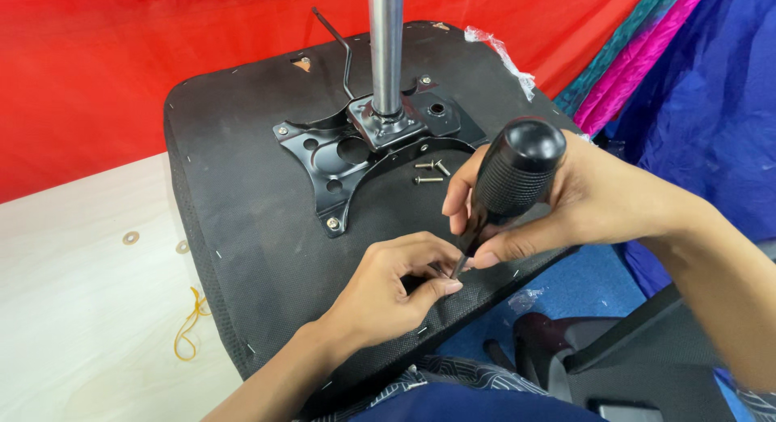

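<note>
Two hands (388,293) (558,204), one screwdriver (505,183), three screws (431,170)

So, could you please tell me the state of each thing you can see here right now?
Chair seat: upside down, underside facing up.
Metal plate: lying on the seat, screws in two corners.
Metal pole: upright in the plate.
Loose screws: lying on the seat, not driven in.
Screwdriver: gripped in the right hand, tip down at the seat.
Left hand: fingers pinched at the tip.
</note>
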